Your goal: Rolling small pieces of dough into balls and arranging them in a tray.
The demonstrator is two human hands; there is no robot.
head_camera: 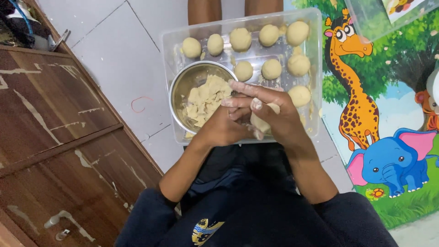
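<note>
My left hand (224,126) and my right hand (274,112) are pressed together around a pale lump of dough (260,122), just above the near edge of a clear plastic tray (315,68). Most of the lump is hidden between the palms. Left of my hands, inside the tray, stands a steel bowl (180,87) with a torn mass of dough (206,98). Several rolled dough balls (271,69) lie in rows along the tray's far and right sides.
A worn brown wooden cabinet (59,137) fills the left. Pale floor tiles (119,55) lie beyond it. A play mat (388,114) with cartoon animals is on the right, with a clear container lid (388,18) at the top right. Another person's legs (203,11) stand behind the tray.
</note>
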